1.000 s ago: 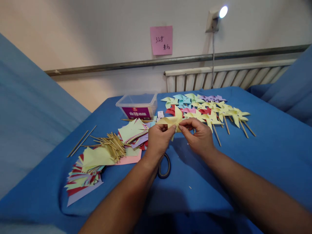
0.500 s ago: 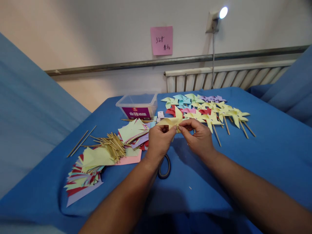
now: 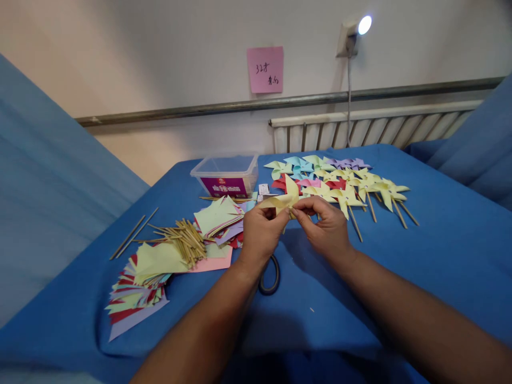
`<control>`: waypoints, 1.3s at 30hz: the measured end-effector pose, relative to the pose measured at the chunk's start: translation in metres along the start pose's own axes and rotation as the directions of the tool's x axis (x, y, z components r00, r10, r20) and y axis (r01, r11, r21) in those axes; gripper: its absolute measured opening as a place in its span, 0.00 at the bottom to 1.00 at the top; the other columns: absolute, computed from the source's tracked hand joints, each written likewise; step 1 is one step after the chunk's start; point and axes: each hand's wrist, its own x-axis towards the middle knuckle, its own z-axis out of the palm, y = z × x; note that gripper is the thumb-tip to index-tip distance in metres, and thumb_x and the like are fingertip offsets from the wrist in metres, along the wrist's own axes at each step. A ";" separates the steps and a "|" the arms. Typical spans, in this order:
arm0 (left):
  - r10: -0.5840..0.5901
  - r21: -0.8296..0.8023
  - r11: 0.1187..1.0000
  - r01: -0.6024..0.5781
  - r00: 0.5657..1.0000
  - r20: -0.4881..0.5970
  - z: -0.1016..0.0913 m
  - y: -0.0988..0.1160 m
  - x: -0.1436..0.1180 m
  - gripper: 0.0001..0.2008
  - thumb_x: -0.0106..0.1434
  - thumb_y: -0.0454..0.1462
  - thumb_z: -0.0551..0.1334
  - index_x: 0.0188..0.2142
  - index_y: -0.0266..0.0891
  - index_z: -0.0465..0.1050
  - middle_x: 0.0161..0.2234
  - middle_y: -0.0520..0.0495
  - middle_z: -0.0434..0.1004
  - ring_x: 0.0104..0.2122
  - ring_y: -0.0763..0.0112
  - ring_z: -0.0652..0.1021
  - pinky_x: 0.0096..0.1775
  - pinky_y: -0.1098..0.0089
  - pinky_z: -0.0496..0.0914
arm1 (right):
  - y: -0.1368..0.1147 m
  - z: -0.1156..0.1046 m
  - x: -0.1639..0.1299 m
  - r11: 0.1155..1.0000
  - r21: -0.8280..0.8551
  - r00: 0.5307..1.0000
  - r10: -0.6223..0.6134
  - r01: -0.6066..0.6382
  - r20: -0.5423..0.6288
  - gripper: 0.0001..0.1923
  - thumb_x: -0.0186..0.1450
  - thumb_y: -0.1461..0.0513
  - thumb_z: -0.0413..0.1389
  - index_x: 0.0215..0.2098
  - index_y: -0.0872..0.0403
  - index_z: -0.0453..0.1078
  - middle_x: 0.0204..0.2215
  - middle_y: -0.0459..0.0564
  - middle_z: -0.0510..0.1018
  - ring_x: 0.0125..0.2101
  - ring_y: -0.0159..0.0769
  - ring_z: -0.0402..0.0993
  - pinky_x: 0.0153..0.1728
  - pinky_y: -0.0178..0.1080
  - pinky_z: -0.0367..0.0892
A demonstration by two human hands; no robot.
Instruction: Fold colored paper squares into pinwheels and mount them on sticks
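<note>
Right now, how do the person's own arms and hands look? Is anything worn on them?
Both forearms are bare as far as the picture shows: no sleeves, no gloves. On the left hand and the right hand I see no ring, and on the wrists no watch or bracelet. The fingers are uncovered, with short nails. No markings are visible on them.

One head-worn camera looks forward and down, close over the table (image 3: 440, 250).
</note>
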 end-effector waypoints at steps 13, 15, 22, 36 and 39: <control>0.086 0.045 0.996 -0.083 0.994 -0.075 0.001 -0.004 -0.001 0.06 0.49 0.37 0.68 0.26 0.38 0.74 0.23 0.53 0.73 0.24 0.74 0.70 0.26 0.74 0.62 | 0.000 0.003 -0.002 1.000 -0.004 1.000 0.011 -0.011 -0.001 0.03 0.64 0.64 0.56 0.33 0.51 0.72 0.30 0.46 0.77 0.29 0.33 0.73 0.34 0.38 0.70; 0.097 0.068 0.993 -0.092 0.993 -0.074 0.000 -0.005 0.000 0.05 0.50 0.37 0.68 0.25 0.38 0.74 0.22 0.53 0.72 0.23 0.74 0.69 0.26 0.73 0.61 | 0.000 0.003 -0.001 1.000 -0.002 1.000 0.012 -0.012 -0.002 0.03 0.63 0.64 0.56 0.33 0.50 0.72 0.32 0.47 0.77 0.33 0.34 0.74 0.37 0.40 0.71; 0.059 0.041 0.998 -0.056 0.996 -0.067 0.000 -0.003 -0.002 0.07 0.49 0.38 0.68 0.27 0.38 0.76 0.23 0.52 0.74 0.24 0.73 0.71 0.27 0.73 0.62 | -0.001 -0.001 0.004 0.987 0.091 0.991 0.127 -0.130 0.041 0.01 0.61 0.62 0.59 0.31 0.51 0.71 0.39 0.49 0.77 0.44 0.41 0.74 0.48 0.46 0.68; 0.020 0.013 1.000 -0.019 0.998 -0.059 0.000 0.003 -0.004 0.05 0.49 0.35 0.67 0.27 0.37 0.75 0.22 0.54 0.73 0.23 0.75 0.70 0.26 0.74 0.63 | 0.003 0.001 0.009 0.835 0.384 0.918 0.337 -0.394 0.208 0.09 0.56 0.56 0.64 0.31 0.52 0.74 0.29 0.46 0.79 0.32 0.36 0.74 0.37 0.40 0.69; 0.019 0.038 0.999 -0.017 0.998 -0.056 0.000 0.002 -0.003 0.05 0.49 0.35 0.67 0.26 0.36 0.74 0.22 0.53 0.73 0.23 0.75 0.70 0.26 0.74 0.62 | 0.002 0.002 0.009 0.838 0.372 0.916 0.348 -0.399 0.198 0.09 0.56 0.56 0.64 0.30 0.52 0.74 0.27 0.46 0.79 0.30 0.35 0.73 0.34 0.39 0.68</control>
